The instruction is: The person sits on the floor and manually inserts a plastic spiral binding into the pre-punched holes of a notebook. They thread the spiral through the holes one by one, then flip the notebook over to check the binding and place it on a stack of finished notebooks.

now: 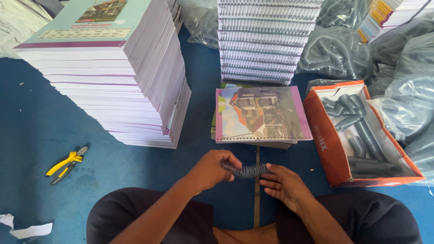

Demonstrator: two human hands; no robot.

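Spiral binding coil (246, 170), dark and bent, was held low centre above the blue floor (31, 135). Left hand (212, 169) pinched one end in clenched fingers; right hand (282, 183) lay half open, fingers steadying the other end. Judgement: keeping both ends supported and the coil straight would serve best. Counted, left to right: one yellow-handled pliers (68, 163), one tall stack of printed sheets (117, 68), one stack of bound pads (264, 40), one orange box (332, 149) of coils.
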